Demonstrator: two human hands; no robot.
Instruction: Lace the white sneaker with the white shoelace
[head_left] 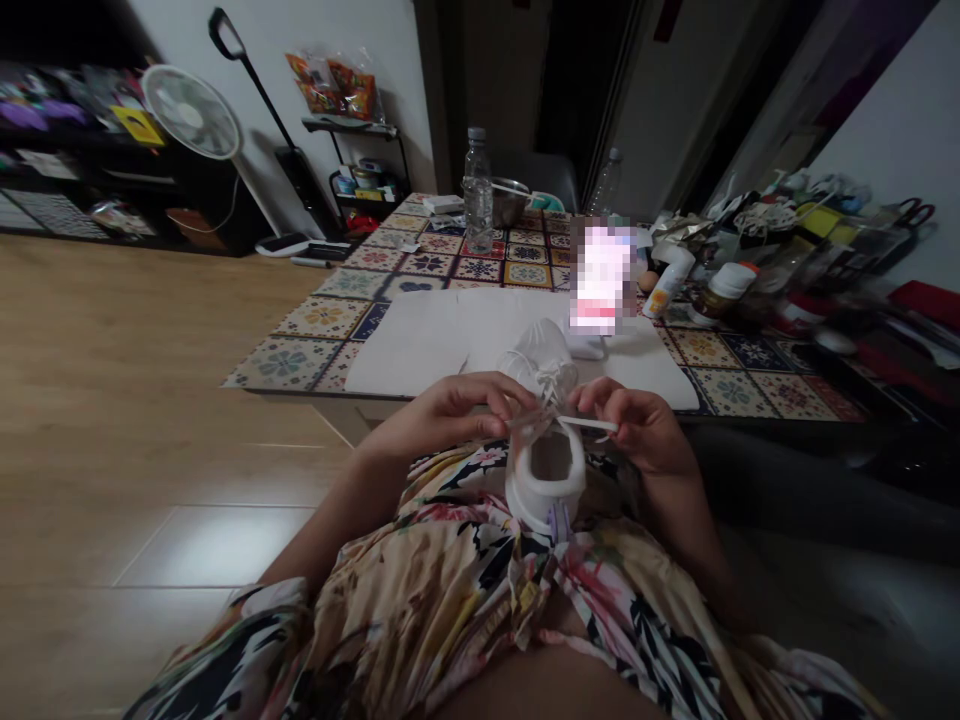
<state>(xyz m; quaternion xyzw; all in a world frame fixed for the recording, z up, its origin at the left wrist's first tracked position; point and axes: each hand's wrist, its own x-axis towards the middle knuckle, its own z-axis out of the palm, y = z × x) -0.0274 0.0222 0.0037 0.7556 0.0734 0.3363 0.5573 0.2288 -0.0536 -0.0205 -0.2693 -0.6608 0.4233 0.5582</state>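
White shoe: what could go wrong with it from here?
The white lace pinched in the right hand might slip free. Neither that hand nor the left hand visibly grips the body of the shoe, so a tug could shift it. The lit screen stands near the toe and might get knocked.

On the flowery table (326, 318), a white sheet (420, 335) lies at six o'clock, a plastic bottle (478, 195) stands at eleven, a metal bowl (511, 208) at twelve, and a white-lidded jar (716, 300) at three.

The white shoe (551, 488) points toe-away between left hand (480, 405) and right hand (637, 420). Its lace (589, 424) is pinched in both.
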